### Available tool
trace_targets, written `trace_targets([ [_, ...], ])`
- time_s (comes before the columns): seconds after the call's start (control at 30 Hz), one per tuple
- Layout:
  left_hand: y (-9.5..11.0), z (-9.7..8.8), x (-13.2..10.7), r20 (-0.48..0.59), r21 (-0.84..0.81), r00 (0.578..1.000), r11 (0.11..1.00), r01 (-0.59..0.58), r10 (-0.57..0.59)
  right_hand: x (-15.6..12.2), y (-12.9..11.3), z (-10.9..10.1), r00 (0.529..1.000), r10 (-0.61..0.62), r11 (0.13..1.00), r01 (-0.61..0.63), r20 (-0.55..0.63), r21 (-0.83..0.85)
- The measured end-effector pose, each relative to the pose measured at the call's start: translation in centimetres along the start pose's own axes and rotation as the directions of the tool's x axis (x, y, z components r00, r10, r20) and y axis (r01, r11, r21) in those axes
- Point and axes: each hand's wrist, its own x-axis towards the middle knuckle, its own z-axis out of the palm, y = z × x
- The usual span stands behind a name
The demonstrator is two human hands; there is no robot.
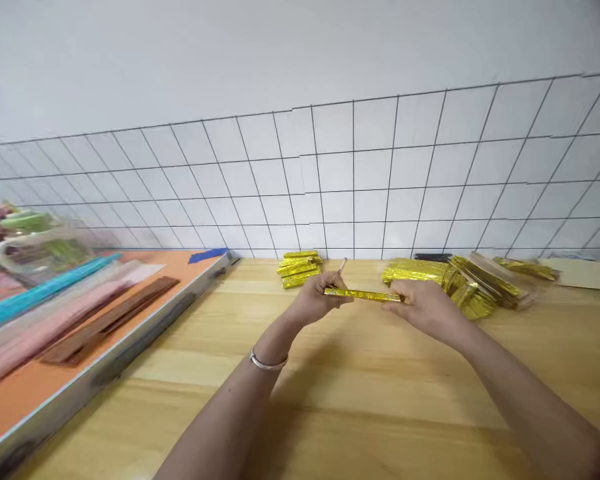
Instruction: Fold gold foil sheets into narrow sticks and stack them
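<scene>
A narrow strip of shiny gold foil (364, 295) is stretched level between my two hands, above the wooden table. My left hand (317, 299), with a silver bangle (269, 363) on its wrist, pinches the strip's left end. A thin pale stick (343, 265) pokes up beside those fingers; whether they hold it I cannot tell. My right hand (423, 307) is closed on the strip's right end. Behind my left hand lies a small stack of gold foil bundles (299, 268). A larger pile of gold foil (415, 270) sits just behind my right hand.
Against the white wall stands a black wire grid (353, 173). An orange board (177, 270) on the left carries brown strips (125, 313), a pink roll (75, 313) and a turquoise roll (50, 290). Farther right are more gold foil strips (490, 280) and a beige sheet (587, 273).
</scene>
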Motion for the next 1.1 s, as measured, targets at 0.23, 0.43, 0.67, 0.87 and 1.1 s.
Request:
trace_targets([
  [0.23, 0.4, -0.3, 0.1, 0.066, 0.059, 0.997, 0.997, -0.042, 0.038, 0.0, 1.1, 0.5, 0.999, 0.042, 0.999, -0.043, 0.030, 0.009],
  [0.43, -0.8, -0.4, 0.3, 0.029, 0.142, 0.999, 0.989, -0.026, 0.022, 0.4, 1.9, 1.5, 0.998, 0.054, 0.998, -0.054, 0.012, -0.016],
  [0.67, -1.6, -0.1, 0.5, -0.034, 0.123, 0.999, 0.992, -0.025, 0.030, 0.6, 1.7, 2.0, 0.999, 0.054, 0.997, -0.054, 0.007, 0.052],
  [0.87, -2.0, 0.2, 0.5, -0.011, -0.056, 1.000, 0.998, 0.015, -0.015, 0.4, 2.3, 1.9, 0.999, 0.038, 0.996, -0.040, 0.025, 0.074],
  [1.1, -2.0, 1.9, 0.1, 0.006, 0.108, 0.999, 0.994, -0.033, 0.032, 0.4, 0.6, 1.2, 0.997, -0.042, 0.994, 0.036, -0.061, -0.105],
])
